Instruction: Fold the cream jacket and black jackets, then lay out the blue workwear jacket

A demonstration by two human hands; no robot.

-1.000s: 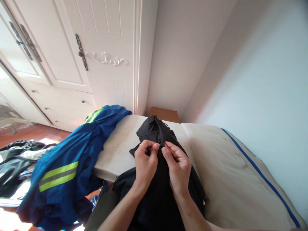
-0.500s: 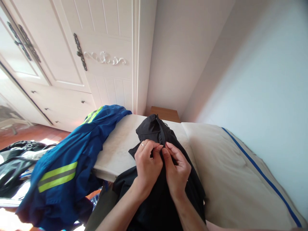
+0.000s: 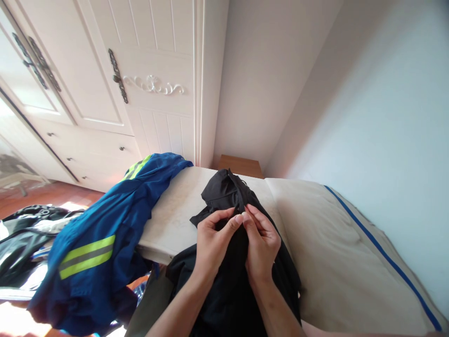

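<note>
A black garment [image 3: 228,290] lies across the lap and reaches up onto the pale bench top. My left hand [image 3: 214,238] pinches its edge between thumb and fingers near the middle of the view. Right beside it, my right hand [image 3: 261,241] grips the same strip of black cloth, the two thumbs almost touching. Whatever small part sits between the fingertips is hidden. Above the hands, the collar-like end of the garment stands up in folds.
Blue clothing [image 3: 119,210] with yellow-green and grey stripes drapes over the left end of the pale bench top [image 3: 171,224]. A beige cushion [image 3: 326,248] with blue piping lies right. Behind are a white wardrobe [image 3: 157,61] and a wooden piece [image 3: 240,164]. Dark bags lie far left.
My left thumb has straightened and shifted slightly right toward my right thumb. Both hands have stayed on the black cloth, and the view has moved a little.
</note>
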